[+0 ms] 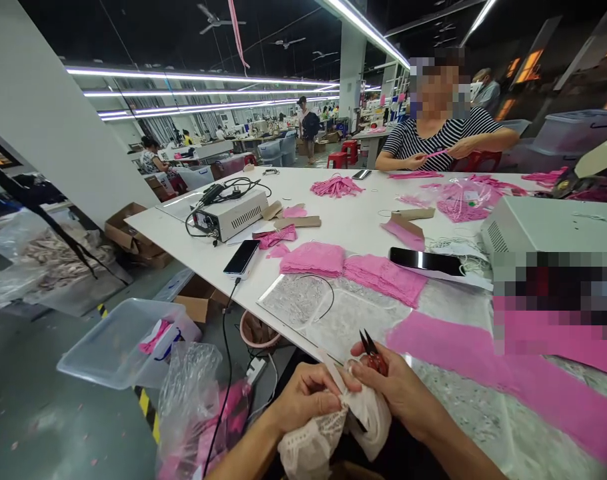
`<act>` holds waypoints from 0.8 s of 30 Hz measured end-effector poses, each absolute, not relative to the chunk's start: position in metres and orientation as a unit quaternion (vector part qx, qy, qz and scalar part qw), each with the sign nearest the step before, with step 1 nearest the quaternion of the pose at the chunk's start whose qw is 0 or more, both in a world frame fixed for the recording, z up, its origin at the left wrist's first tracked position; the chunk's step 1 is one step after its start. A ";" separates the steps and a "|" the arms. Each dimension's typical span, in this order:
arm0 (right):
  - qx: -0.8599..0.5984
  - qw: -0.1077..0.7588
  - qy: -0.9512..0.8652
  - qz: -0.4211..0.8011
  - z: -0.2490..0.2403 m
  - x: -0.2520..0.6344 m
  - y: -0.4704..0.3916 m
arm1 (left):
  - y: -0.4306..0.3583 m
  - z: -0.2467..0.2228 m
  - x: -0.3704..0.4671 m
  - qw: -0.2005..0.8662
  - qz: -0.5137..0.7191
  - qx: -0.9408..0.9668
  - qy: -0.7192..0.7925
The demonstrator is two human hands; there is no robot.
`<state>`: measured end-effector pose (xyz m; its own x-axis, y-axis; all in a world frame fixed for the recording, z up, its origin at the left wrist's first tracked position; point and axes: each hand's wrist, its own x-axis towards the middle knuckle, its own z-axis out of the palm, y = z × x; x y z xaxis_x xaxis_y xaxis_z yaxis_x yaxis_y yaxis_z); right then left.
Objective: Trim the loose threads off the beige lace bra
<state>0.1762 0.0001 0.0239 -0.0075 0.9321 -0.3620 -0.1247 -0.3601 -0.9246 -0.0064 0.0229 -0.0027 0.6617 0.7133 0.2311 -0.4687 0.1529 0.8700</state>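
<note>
Worn on the person's head, the camera faced forward and down, close above the left hand and right hand at the near edge, looking across the white table to a co-worker at far right and ceiling lights beyond.

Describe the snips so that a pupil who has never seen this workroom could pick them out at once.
Start at the white table and come to its near side, where the left hand pinches white lacy cloth. Beside it, the right hand holds the snips. Dark, pointed blades and a reddish handle set them apart from the pale cloth.
</note>
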 end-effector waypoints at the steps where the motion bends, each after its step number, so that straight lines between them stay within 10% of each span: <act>1: -0.570 0.441 -0.358 0.594 0.027 0.178 -0.002 | 0.022 -0.003 -0.006 0.748 0.397 0.519 0.115; 24: -0.583 0.263 -0.320 0.699 0.064 0.163 -0.051 | 0.018 0.010 -0.008 0.633 0.420 0.626 0.176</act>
<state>0.1635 -0.0515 0.0640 -0.1819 0.7409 -0.6465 0.0059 -0.6566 -0.7542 -0.0085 0.0185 0.0097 0.5848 0.7524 0.3033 -0.3110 -0.1373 0.9404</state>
